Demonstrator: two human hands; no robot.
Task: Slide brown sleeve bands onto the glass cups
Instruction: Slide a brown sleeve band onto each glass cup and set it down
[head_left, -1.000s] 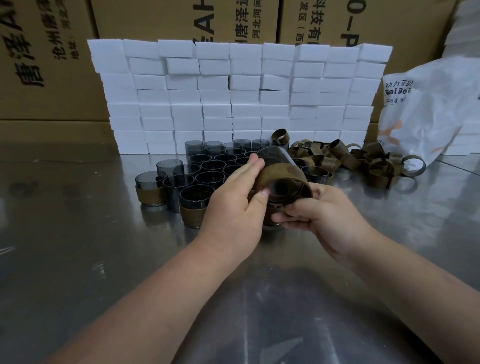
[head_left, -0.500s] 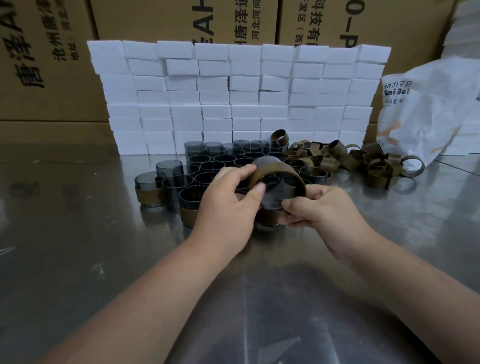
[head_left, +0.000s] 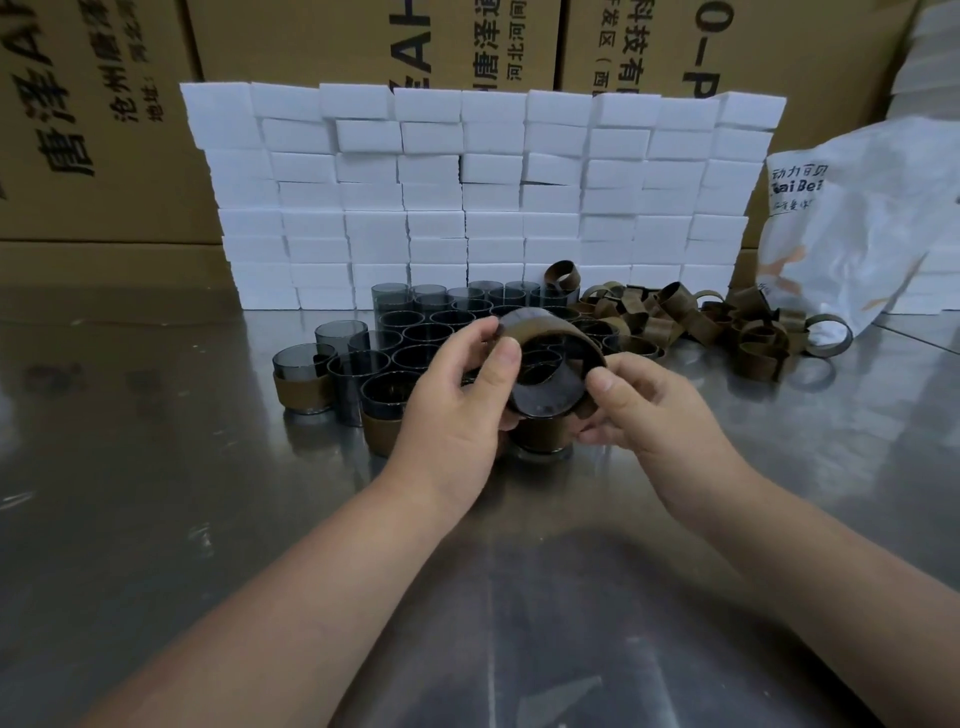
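Observation:
A dark glass cup (head_left: 545, 387) is tipped with its mouth toward me, above the table. A brown sleeve band (head_left: 545, 328) wraps its upper side. My left hand (head_left: 462, 395) grips the cup and band from the left, thumb on the rim. My right hand (head_left: 639, 402) pinches the band at the right edge. Below the held cup stands a banded cup (head_left: 543, 436), partly hidden. Several bare smoky glass cups (head_left: 431, 332) cluster behind. A pile of loose brown bands (head_left: 701, 322) lies at the right.
Two banded cups (head_left: 304, 382) stand at the left of the cluster on the steel table (head_left: 156, 467). A wall of white foam blocks (head_left: 478, 192) rises behind, with cardboard boxes (head_left: 104, 104) beyond and a white plastic bag (head_left: 857, 223) at the right.
The held cup has turned so its mouth faces me more, and the band has slid further round it. Both hands shifted their grip slightly.

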